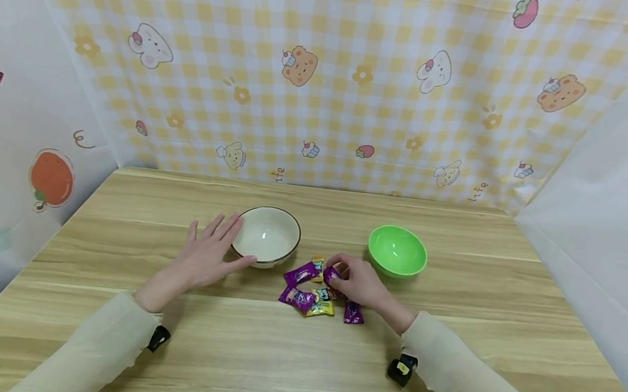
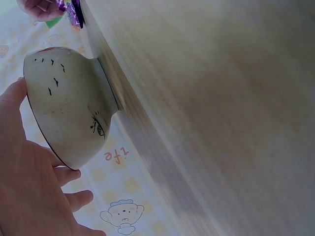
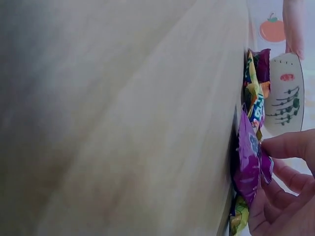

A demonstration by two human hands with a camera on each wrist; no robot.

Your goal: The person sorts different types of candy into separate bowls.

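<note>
My left hand (image 1: 200, 262) is spread beside a cream bowl (image 1: 267, 234) with a dark rim, thumb and fingers straight against its edge. In the left wrist view, the bowl's outer side (image 2: 69, 105) carries small black marks. With thumb and fingers, my right hand (image 1: 363, 283) pinches a purple-wrapped candy (image 1: 331, 276), partly hidden by the fingers. Left of that hand lie more purple candies (image 1: 301, 274) and yellow candies (image 1: 319, 309) in a loose cluster. Another purple candy (image 1: 354, 313) lies just below the right hand, large in the right wrist view.
A bright green bowl (image 1: 397, 251) stands behind and right of the right hand. The wooden table (image 1: 250, 362) reaches back to a yellow checked curtain (image 1: 335, 102), with white cloth (image 1: 615, 170) at the sides. Each wrist wears a small black camera.
</note>
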